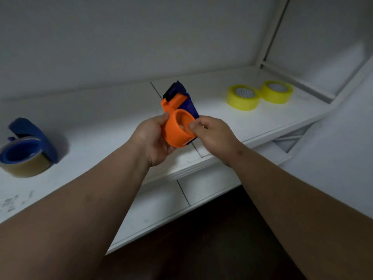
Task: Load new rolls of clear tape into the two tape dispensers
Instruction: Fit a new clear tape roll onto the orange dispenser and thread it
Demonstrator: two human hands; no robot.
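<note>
Left hand fingers wrap the round orange plastic hub of the orange-and-purple tape dispenser — held above the white shelf. Right hand pinches the hub's rim. Left sits a blue dispenser carrying clear tape; right, two yellow tape rolls, touching.

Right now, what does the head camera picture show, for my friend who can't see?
Two hands, left hand and right hand, hold an orange tape dispenser above a white shelf. A blue dispenser sits left; two yellow tape rolls sit right.
</note>
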